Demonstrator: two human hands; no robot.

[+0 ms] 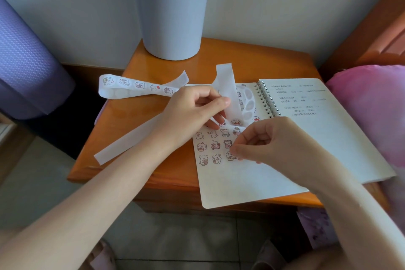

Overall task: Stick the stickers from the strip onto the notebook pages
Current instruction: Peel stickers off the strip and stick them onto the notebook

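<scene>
Pinched tight, your left hand (192,109) has the strip (228,92) between thumb and forefinger, thumb tip pressed flat on the white backing, the other fingers curled underneath and resting on the notebook (252,177). From that pinch the strip stands up, its free end bent over above your knuckles. More of it runs out to the left: one stretch with printed stickers lies looped on the table (135,138), near the edge, and a plain white length angles down under your left forearm toward the front corner.

Your right hand (263,142) is closed too, fingertips bunched together and pressing down on the left page. They sit right on a sticker (230,156) at the end of the lowest row, half covering it. Whether that sticker is fully stuck down, you can't tell from here.

On the page itself, the stickers sit in rows: 4 across the top, 3 in the middle, 3 along the bottom counting the one under your fingers. A couple more show just above, beside your left fingers. Behind the strip, a piece of backing with empty round cut-outs lies next to the spiral binding.

Right page carries handwritten lines, too small to read. The notebook lies open on the table, its near corner hanging over the front edge. A grey bin (171,13) stands at the back of the table, well apart from both hands.
</scene>
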